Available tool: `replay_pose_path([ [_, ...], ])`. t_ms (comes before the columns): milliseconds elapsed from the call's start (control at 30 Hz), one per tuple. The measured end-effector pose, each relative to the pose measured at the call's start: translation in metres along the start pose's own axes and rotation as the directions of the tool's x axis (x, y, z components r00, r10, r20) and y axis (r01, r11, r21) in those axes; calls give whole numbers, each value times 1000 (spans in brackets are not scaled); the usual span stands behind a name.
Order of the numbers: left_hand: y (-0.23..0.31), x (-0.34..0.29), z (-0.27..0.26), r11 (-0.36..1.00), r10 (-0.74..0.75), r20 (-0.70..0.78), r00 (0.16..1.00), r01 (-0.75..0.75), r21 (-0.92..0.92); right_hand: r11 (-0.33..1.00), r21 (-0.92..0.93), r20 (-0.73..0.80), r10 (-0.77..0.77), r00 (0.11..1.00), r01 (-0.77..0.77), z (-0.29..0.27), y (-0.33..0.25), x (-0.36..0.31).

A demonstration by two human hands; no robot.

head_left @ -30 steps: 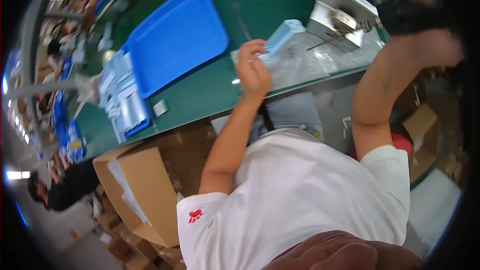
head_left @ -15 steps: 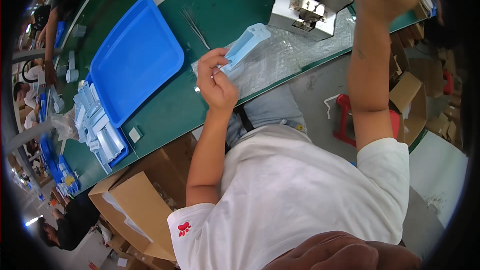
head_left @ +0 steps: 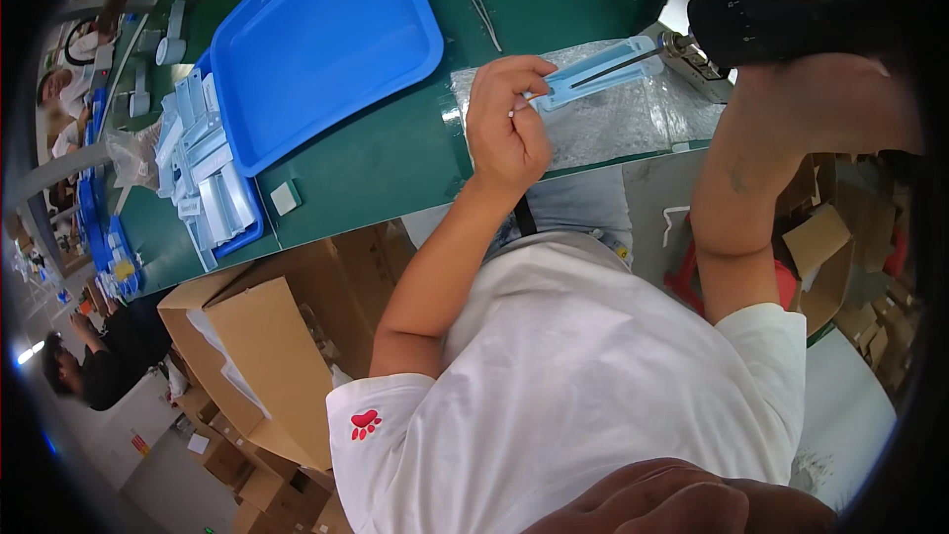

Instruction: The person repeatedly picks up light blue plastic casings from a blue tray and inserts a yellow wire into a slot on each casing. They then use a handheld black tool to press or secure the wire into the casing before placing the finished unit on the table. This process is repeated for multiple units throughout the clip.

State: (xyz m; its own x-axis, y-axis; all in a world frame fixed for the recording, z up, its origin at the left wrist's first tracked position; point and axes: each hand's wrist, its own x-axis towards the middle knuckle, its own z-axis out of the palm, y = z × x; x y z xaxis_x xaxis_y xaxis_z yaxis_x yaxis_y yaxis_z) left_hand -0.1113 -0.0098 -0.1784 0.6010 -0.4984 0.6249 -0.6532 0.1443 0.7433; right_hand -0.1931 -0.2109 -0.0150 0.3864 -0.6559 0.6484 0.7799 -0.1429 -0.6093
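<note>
Lowered since a second ago, the driver (head_left: 781, 25) in the clenched right hand (head_left: 830, 99) meets the blue part (head_left: 593, 74). Left hand (head_left: 506, 129) pinches its end over the counter (head_left: 395, 153). One part is mid-fastening; the tray (head_left: 326, 40) is empty, more parts (head_left: 203, 178) wait.

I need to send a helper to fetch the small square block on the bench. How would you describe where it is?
On the green bench, find the big blue tray. Just off its near corner, beside the stack of pale blue parts, lies the small block: pale grey, square, lying alone.
</note>
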Motion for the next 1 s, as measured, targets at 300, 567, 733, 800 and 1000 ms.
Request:
replay_pose_path([
  [300,0,2,0,1000,9,2,1000,-9,2,999,9,33,32,999,-32,3,10,0],
  [567,-3,2,1,999,32,-14,999,-32,13,999,18,53,49,997,-50,-2,13,7],
  [733,5,2,2,997,-75,-37,996,74,-34,995,63,65,78,995,-82,-10,8,-4],
  [800,7,1,3,994,-100,-54,994,97,-52,992,85,73,88,993,-94,-12,7,-9],
  [1000,6,0,4,993,-98,-55,994,94,-66,979,162,90,113,989,-127,-23,2,-13],
])
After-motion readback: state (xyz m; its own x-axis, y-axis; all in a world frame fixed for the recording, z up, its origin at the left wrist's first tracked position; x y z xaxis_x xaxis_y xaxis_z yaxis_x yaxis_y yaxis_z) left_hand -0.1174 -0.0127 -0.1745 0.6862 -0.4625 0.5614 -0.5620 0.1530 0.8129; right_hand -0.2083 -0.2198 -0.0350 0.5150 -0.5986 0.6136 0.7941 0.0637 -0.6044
